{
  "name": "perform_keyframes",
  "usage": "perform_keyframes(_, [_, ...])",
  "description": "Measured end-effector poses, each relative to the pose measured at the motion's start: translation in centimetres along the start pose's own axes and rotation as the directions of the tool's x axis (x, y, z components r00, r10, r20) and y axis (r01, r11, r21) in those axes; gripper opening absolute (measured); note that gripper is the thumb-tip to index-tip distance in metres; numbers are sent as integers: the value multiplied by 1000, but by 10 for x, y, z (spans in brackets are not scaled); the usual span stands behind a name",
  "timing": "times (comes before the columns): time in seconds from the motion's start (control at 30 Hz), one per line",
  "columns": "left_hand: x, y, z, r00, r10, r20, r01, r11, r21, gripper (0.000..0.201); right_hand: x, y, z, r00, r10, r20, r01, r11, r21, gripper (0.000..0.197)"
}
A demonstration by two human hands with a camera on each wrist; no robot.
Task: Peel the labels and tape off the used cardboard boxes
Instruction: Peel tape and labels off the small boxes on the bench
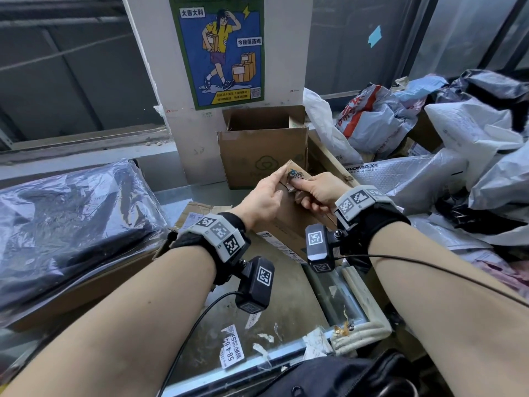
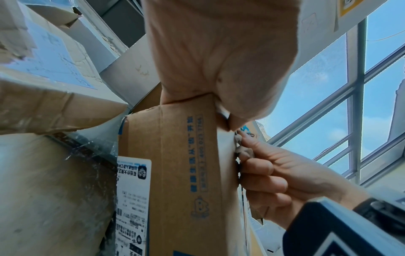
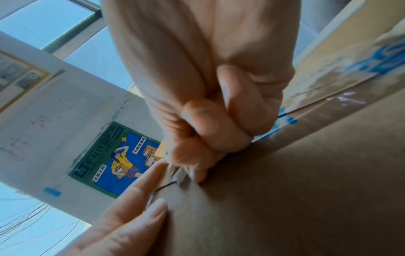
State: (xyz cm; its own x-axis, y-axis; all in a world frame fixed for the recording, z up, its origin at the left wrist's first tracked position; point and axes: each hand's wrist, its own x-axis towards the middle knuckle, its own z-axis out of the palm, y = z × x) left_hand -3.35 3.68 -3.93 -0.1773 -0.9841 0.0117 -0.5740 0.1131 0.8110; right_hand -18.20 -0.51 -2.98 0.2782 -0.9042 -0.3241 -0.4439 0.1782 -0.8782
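A brown cardboard box (image 1: 286, 224) with blue print is held tilted at the centre of the head view. My left hand (image 1: 267, 194) holds its upper left edge, the index finger lying straight toward the corner; in the left wrist view the edge is wedged between thumb and fingers. My right hand (image 1: 315, 193) has its fingers curled and pinches a crumpled strip of brown tape (image 2: 242, 150) lifted from the box seam beside the blue-printed tape (image 1: 294, 175). A white shipping label (image 2: 131, 199) is stuck on the box's side face.
An open carton (image 1: 263, 147) stands behind the box against a pillar with a blue poster (image 1: 220, 50). A black plastic-wrapped bundle (image 1: 71, 219) lies left. Grey mailer bags (image 1: 458, 144) are piled right. Peeled label scraps (image 1: 233, 348) litter the near tabletop.
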Motion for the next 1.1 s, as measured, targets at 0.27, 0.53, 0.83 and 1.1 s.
perform_keyframes(0.27, [2,-2,-4,998,-42,46,42,999,3,63,0,19,6,994,-104,-35,110,959,263,38])
perform_keyframes(0.53, [13,-2,-1,997,-55,55,55,998,6,61,3,28,2,989,-117,-95,143,930,338,37])
perform_keyframes(0.83, [17,-7,0,996,-64,61,63,998,23,61,7,32,1,987,-120,-106,152,913,378,38])
perform_keyframes(1.1, [19,-11,-1,998,-52,37,52,999,17,61,11,33,3,986,-129,-109,163,896,413,42])
